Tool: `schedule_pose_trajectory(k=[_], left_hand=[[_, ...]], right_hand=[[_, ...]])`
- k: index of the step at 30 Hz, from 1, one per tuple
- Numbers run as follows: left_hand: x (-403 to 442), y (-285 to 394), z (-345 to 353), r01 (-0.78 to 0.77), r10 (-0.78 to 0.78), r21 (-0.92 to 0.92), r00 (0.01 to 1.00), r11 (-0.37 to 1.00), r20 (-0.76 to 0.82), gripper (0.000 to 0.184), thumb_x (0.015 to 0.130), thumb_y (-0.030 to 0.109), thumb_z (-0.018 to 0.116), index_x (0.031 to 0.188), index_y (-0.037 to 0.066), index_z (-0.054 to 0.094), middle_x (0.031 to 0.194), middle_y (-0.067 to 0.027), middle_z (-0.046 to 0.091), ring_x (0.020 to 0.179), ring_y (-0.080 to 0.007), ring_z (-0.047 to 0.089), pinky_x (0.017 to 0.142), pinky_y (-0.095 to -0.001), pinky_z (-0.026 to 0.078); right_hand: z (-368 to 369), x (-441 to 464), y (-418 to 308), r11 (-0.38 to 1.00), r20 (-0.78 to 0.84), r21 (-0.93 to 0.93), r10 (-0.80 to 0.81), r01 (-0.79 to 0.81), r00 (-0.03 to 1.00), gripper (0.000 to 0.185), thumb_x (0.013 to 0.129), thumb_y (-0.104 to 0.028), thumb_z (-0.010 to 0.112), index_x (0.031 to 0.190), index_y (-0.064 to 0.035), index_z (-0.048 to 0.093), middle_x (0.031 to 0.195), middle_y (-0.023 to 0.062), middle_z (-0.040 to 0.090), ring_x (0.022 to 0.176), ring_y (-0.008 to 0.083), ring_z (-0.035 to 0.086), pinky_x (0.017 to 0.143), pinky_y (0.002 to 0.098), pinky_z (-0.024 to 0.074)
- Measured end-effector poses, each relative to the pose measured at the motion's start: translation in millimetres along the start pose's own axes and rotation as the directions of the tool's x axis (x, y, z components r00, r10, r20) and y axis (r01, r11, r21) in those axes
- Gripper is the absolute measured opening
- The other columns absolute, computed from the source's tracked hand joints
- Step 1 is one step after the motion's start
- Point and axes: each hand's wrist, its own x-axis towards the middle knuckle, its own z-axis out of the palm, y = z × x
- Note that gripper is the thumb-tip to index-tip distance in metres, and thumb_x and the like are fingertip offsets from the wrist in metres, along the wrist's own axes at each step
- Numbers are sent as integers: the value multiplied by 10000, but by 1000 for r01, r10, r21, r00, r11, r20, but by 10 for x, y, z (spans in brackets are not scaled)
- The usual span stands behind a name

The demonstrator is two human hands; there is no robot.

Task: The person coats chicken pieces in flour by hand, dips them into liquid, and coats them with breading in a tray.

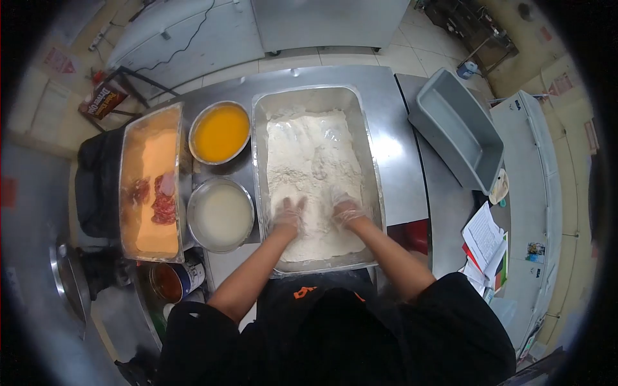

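A deep metal pan in front of me holds a thick layer of white flour. Both my hands wear clear plastic gloves and press into the flour in its nearer half. My left hand lies toward the left side, its fingers apart and partly sunk in. On the right side, my right hand has its fingers spread, their tips covered by flour. Neither hand shows anything held. Something lumpy lies under the flour around the middle, but I cannot make out what.
To the left stand a bowl of orange-yellow liquid, a bowl of whitish liquid and a tray with orange contents and red meat. A grey tub and papers lie right. An open can sits lower left.
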Motion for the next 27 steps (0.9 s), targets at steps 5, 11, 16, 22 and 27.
schedule_pose_trajectory(k=[5, 11, 16, 22, 27], left_hand=[[189, 0, 562, 16, -36, -152, 991, 988, -131, 542, 776, 358, 605, 1230, 69, 536, 1106, -174, 604, 1017, -234, 580, 872, -345, 444], [-51, -55, -477, 31, 5, -118, 957, 993, 292, 861, 614, 506, 735, 1268, 13, 469, 1134, -225, 580, 1078, -281, 554, 924, -360, 441], [-120, 124, 33, 120, -112, 56, 986, 991, -120, 837, 636, 479, 733, 1248, -25, 463, 1071, -275, 573, 1091, -294, 546, 893, -381, 456], [416, -520, 330, -117, 137, -72, 879, 990, 456, 337, 814, 215, 547, 1104, 56, 612, 1107, -230, 588, 979, -309, 601, 801, -375, 490], [-1, 13, 212, 148, -156, -73, 979, 986, -130, 675, 813, 245, 548, 1421, 147, 270, 1294, -246, 439, 1094, -339, 532, 846, -376, 472]], right_hand=[[360, 53, -242, 963, -155, 122, 259, -242, 953, 306, 779, -153, 527, 1050, -27, 592, 1001, 216, 612, 905, 335, 616, 768, 397, 489], [-319, 0, -178, 996, 249, -21, -76, 84, 966, 422, 771, -152, 534, 1176, -33, 530, 1086, 254, 581, 975, 374, 587, 845, 393, 474], [373, -177, -269, 872, -362, -477, -308, 109, 880, 298, 742, -154, 566, 1004, -29, 632, 1017, 269, 605, 1021, 356, 567, 879, 397, 447], [-150, -136, -270, 995, 546, 56, -103, 87, 831, 361, 721, -154, 585, 1037, 14, 629, 1065, 265, 589, 988, 345, 589, 883, 397, 435], [488, -24, -168, 994, -181, -102, 24, -43, 983, 423, 747, -140, 569, 1118, 57, 532, 1019, 270, 594, 973, 344, 596, 830, 418, 462]])
